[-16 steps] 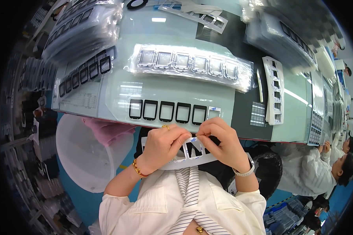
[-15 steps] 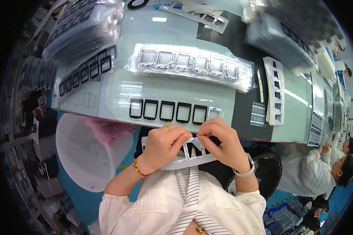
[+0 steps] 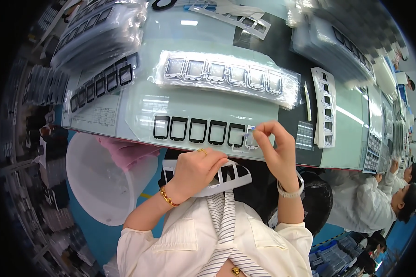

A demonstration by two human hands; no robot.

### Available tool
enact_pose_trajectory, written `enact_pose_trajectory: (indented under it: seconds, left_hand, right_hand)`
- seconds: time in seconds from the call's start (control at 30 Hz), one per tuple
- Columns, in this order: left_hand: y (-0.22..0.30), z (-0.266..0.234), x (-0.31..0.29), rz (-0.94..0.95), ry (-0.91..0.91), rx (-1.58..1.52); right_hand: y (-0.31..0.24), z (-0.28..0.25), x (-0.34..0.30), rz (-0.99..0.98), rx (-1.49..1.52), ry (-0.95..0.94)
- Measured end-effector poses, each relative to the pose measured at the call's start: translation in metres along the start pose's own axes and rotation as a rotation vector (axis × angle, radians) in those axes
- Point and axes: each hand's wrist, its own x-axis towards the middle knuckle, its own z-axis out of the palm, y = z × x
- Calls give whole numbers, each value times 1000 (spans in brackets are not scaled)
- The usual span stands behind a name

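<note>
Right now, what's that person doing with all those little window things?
The person's left hand holds a white strip with window-shaped holes. The right hand pinches a thin pale frame, a bit blurred, near the right end of a row of five black frames. Those lie on the table, near its edge.

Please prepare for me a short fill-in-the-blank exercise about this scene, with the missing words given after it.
1. The left hand holds a strip with cut-out windows; its colour is ____.
2. The right hand pinches a thin pale piece near the ____ end of the row of black frames.
3. That row contains ____ black frames.
4. The cloth in the white bin is ____.

Missing words: white; right; five; pink.
</note>
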Motion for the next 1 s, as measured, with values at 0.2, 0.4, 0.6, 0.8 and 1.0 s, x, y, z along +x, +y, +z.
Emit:
enact_pose_trajectory:
  seconds: [0.2,0.4,0.6,0.8,1.0]
  left_hand:
    - [-4,4,2,120,43,150]
    - [-6,6,2,130,43,192]
    - [-4,4,2,121,11,226]
    - [-5,5,2,129,19,229]
    - [-4,5,1,143,3,266]
  right_hand:
    - [27,14,7,99,28,22]
    - [31,19,5,59,-43,28]
    - [30,21,5,33,-87,38]
    - [30,22,5,18,-116,44]
    - [31,22,4,14,-126,50]
